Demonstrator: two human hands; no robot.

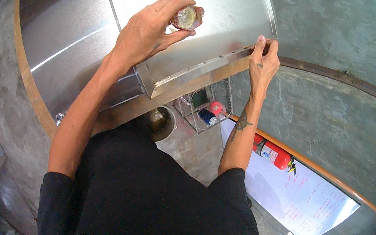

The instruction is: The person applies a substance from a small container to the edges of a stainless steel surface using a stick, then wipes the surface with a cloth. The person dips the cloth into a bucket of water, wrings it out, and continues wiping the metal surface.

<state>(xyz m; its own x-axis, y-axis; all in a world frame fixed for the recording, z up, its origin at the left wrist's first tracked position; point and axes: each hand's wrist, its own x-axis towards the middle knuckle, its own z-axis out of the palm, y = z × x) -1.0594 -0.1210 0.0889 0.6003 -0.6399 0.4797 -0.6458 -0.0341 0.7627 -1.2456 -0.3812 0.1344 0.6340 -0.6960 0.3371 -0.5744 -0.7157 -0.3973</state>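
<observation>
Pinching red-and-clear container (187, 18) between fingers of left hand (143, 33), over metal table (224, 6) | closing right hand (264, 63) at edge, pinched object untellable | seemingly mid-handling; likely needing steady hold next

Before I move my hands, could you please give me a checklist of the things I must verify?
1. Left hand grips the small red-and-clear item: ok.
2. Item clear of the metal surface: cannot tell.
3. Right hand at the far corner of the metal rim: ok.
4. Right hand's hold on anything there: cannot tell.
5. Fire extinguisher apart from both hands: ok.
</observation>
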